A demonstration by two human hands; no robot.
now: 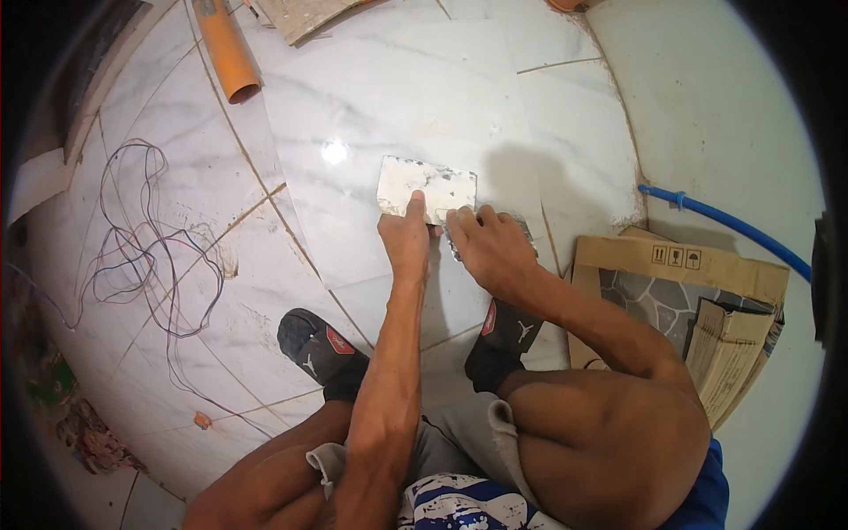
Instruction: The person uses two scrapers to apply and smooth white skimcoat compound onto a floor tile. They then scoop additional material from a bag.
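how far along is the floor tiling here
Done: white marble tiles cover most of the floor. In hand: the left hand presses a trowel blade flat on a tile, and the right hand grips a second tool beside it. Left: a tile joint looks open and ungrouted, and loose wires and a pipe lie about.

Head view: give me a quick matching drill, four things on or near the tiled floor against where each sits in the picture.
Things:
1. orange pipe
2. blue hose
3. tangle of wires
4. cardboard box

Places:
A. left side, loose on the tiles
B. right side, open beside the right forearm
C. top left, lying at a slant
D. right side, along the pale wall

Pairs: 1-C, 2-D, 3-A, 4-B
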